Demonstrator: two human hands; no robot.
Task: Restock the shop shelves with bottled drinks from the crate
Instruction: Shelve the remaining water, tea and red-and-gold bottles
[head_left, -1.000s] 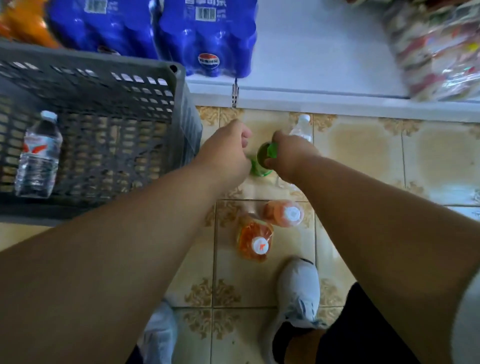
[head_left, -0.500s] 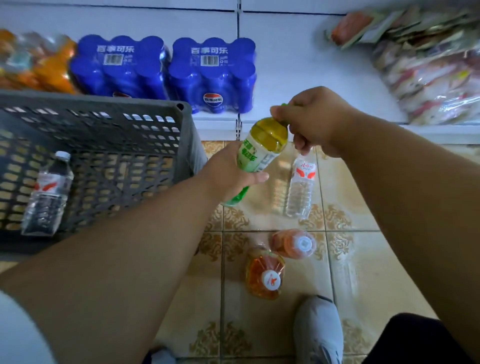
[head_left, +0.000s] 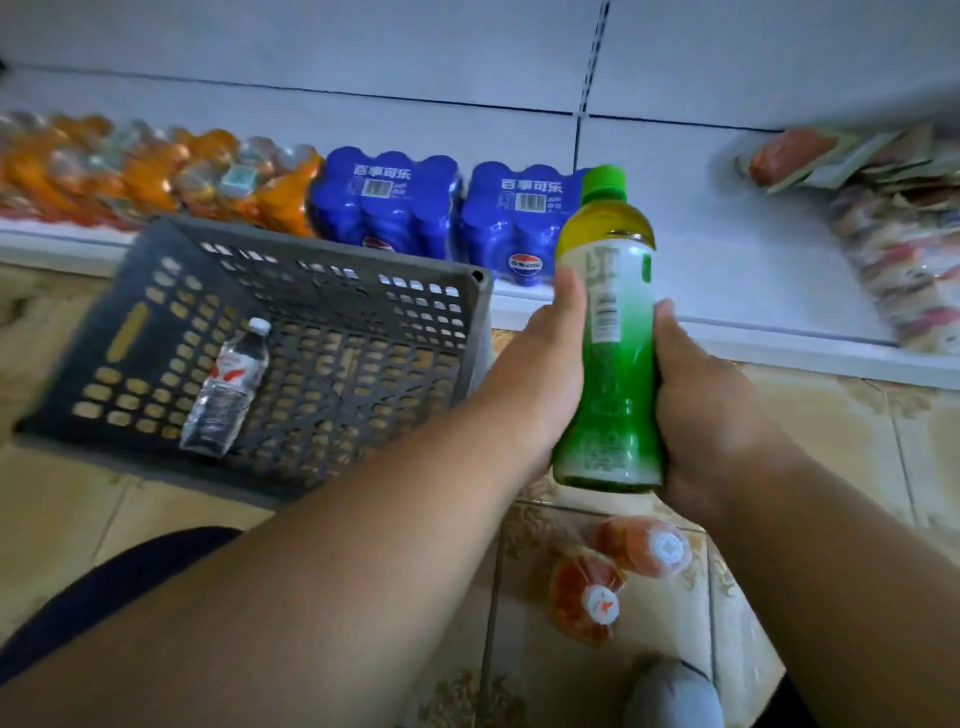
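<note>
A green tea bottle (head_left: 610, 332) with a green cap stands upright in the air in front of the white bottom shelf (head_left: 737, 270). My left hand (head_left: 545, 374) grips its left side and my right hand (head_left: 701, 395) grips its right side and base. The grey plastic crate (head_left: 322, 322) sits on the tiled floor to the left, with one clear water bottle (head_left: 228, 389) lying in it. Two orange drink bottles (head_left: 644, 545) (head_left: 587, 597) stand on the floor below my hands.
On the shelf sit two blue shrink-wrapped cola packs (head_left: 384, 202) (head_left: 519, 218), wrapped orange drinks (head_left: 156, 171) at the left and bagged snacks (head_left: 893, 249) at the right. The shelf between the cola and the snacks is bare. My shoe (head_left: 670, 696) is at the bottom.
The green bottle rose from the floor and turned upright. My right hand moved from its cap down to its lower body, so both hands now hold it. The view tilted up towards the shelf.
</note>
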